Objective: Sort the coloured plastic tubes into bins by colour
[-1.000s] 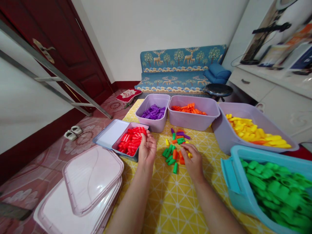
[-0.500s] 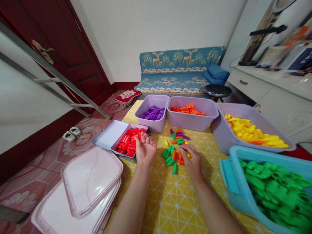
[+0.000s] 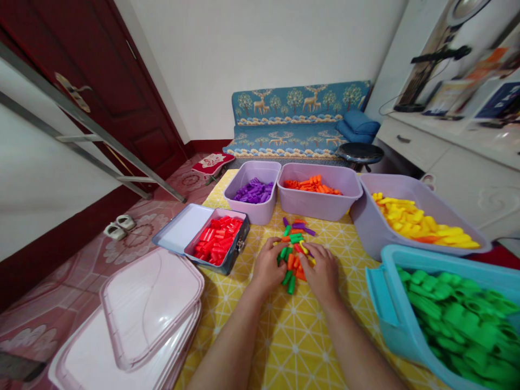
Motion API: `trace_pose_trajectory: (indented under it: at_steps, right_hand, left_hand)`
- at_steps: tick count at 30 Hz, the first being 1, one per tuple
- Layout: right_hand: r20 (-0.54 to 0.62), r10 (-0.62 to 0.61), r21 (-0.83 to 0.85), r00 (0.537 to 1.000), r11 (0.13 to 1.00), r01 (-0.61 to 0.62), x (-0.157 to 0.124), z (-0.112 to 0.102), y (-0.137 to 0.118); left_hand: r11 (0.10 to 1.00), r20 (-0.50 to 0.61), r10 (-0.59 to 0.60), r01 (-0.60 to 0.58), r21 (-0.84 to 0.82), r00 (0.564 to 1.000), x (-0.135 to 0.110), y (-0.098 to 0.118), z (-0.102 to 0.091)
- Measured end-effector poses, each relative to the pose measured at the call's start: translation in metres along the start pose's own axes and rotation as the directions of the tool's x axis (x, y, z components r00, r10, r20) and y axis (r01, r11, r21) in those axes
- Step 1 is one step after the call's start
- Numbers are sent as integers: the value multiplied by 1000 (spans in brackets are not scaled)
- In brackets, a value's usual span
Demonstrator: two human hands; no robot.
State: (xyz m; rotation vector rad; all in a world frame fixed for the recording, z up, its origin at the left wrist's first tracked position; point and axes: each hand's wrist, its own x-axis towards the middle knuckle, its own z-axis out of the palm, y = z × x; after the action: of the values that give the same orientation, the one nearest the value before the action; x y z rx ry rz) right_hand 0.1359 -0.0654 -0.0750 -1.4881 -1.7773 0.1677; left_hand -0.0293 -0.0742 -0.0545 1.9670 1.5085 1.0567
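Picking through bits (image 3: 290, 261), it seems, you curl your left hand (image 3: 268, 264) and right hand (image 3: 323, 271) beside them; I can't tell if either grips. Parting them needs light pinches.

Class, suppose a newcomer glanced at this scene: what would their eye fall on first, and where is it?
Probably the bright green pieces in the turquoise tub, large at the near right. Next might come the small mixed-color pile on the yellow tablecloth, with the left hand and right hand on either side. Farther back, the blue deer-patterned sofa also stands out.
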Motion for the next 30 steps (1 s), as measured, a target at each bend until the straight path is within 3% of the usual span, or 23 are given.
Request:
trace_pose_trajectory:
  at_steps: [8, 15, 18, 20, 25, 30]
  right_hand:
    - [9, -25, 163, 1000, 986, 23, 1, 1, -1]
    - [44, -18, 108, 999, 994, 13, -1, 0, -6]
    - [52, -24, 104, 998, 994, 18, -1, -1, -7]
    - [45, -32, 98, 998, 995, 27, -1, -1, -9]
    - [-6, -88, 121, 996, 989, 89, 0, -1, -12]
    - [62, -117, 92, 991, 990, 111, -2, 0, -12]
  left_hand:
    - [998, 27, 65, -65, -15, 998, 2, -12, 2]
    - [972, 18, 21, -24, 233, 1000, 5, -6, 7]
    - [967, 15, 17, -21, 255, 1000, 6, -2, 6]
    - [983, -5, 8, -7, 186, 1000, 7, -2, 5]
    - [986, -65, 15, -26, -168, 998, 7, -6, 4]
    - [936, -31, -17, 5, -352, 999, 7, -7, 7]
